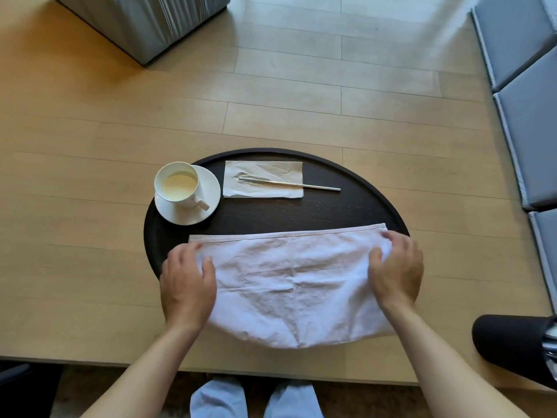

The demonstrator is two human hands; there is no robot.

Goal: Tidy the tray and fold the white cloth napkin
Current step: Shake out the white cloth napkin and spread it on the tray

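Observation:
A round dark tray (346,206) lies on the wooden surface in front of me. The white cloth napkin (289,282) is spread flat across the tray's near half and hangs over its front rim. My left hand (188,285) rests on the napkin's left edge with fingers curled on the cloth. My right hand (398,267) pinches the napkin's far right corner. At the tray's far left a white cup (177,184) with pale liquid stands on a white saucer (208,188). A paper napkin (262,179) lies at the back with a metal utensil (289,184) on it.
A grey upholstered block (141,22) stands at the far left. Grey cushions (524,86) run along the right. A black rounded object (512,348) sits at the near right edge. My light blue trouser legs (256,399) show below the wooden edge.

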